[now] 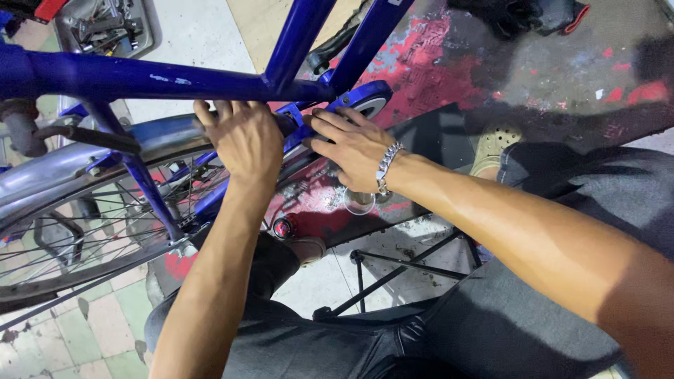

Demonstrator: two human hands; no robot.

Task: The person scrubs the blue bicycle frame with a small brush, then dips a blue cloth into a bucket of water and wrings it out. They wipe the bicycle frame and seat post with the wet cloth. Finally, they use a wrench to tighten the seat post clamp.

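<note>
Head view, looking down over our knees at a blue bicycle frame (161,78) standing across the shot.

We are working at the junction where the blue tubes meet above the rear wheel (91,231). Our left hand (242,137) is resting palm-down over the silver mudguard (84,158), fingers curled over the top of a dark part there; we cannot tell whether it is truly gripping or only pressing. Our right hand (351,144), a metal bracelet (387,167) at the wrist, is lying with fingers spread against the blue chain cover (361,102), holding nothing we can see. In our judgement both hands are placed this way to steady the frame and the cover from two sides while we are feeling along the joint.

We are sitting low, in dark trousers (449,330), close in behind the wheel, with a black kickstand (393,270) between our legs.

Containers: a grey tray (105,28) is sitting at the top left on the floor, well apart from both hands. It is holding metal tools; the kinds are too small to tell.

The floor nearby is showing red worn paint (421,56).
</note>
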